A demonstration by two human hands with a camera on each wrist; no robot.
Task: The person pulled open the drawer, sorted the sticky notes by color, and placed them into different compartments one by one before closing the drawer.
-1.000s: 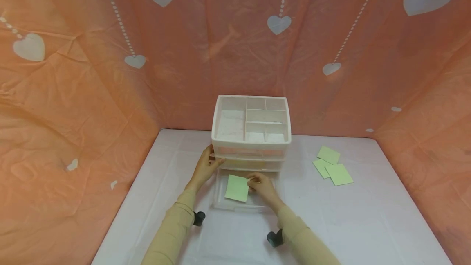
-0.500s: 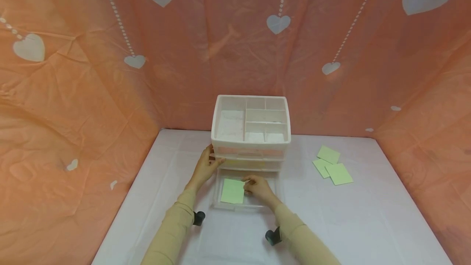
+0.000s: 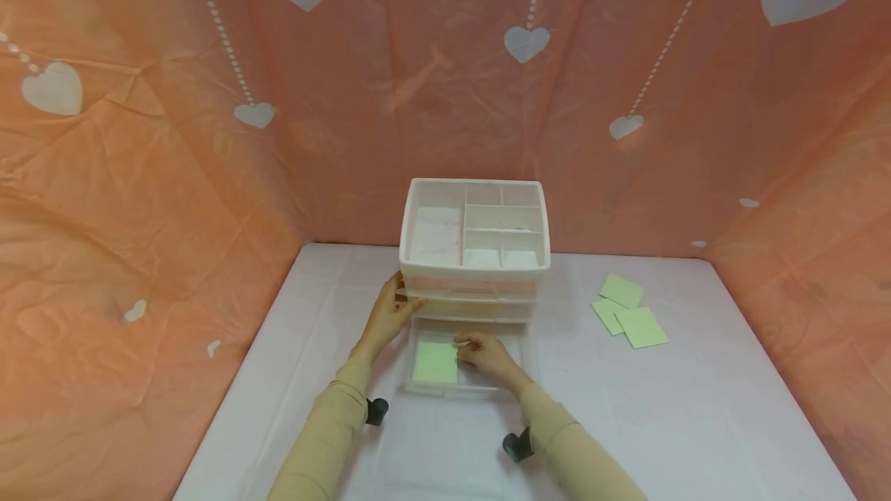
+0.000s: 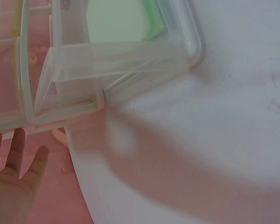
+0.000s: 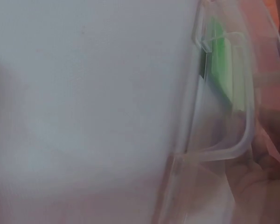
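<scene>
A light green square sticky note (image 3: 435, 362) lies flat inside the pulled-out clear bottom drawer (image 3: 426, 390) of a small white drawer unit (image 3: 407, 226). My right hand (image 3: 486, 356) reaches into this drawer and pinches the note's right edge between thumb and fingers. Through the drawer's clear wall, the right wrist view shows the note (image 5: 221, 65) tilted, with the right hand (image 5: 256, 179) beside it. My left hand (image 3: 385, 319) rests on the unit's left side, its thumb at the front. In the left wrist view, the left hand's fingers (image 4: 35, 168) are straight and spread.
Three more green notes (image 3: 629, 314) lie overlapping on the white table (image 3: 696, 408) to the right. The unit's top tray has several compartments, and a yellowish thing (image 3: 462, 308) shows through a closed upper drawer. An orange cloth (image 3: 459, 99) with hearts hangs behind.
My right hand has moved slightly left and lowered the note from a tilted pose to flat in the drawer. My left hand has stayed on the unit's side.
</scene>
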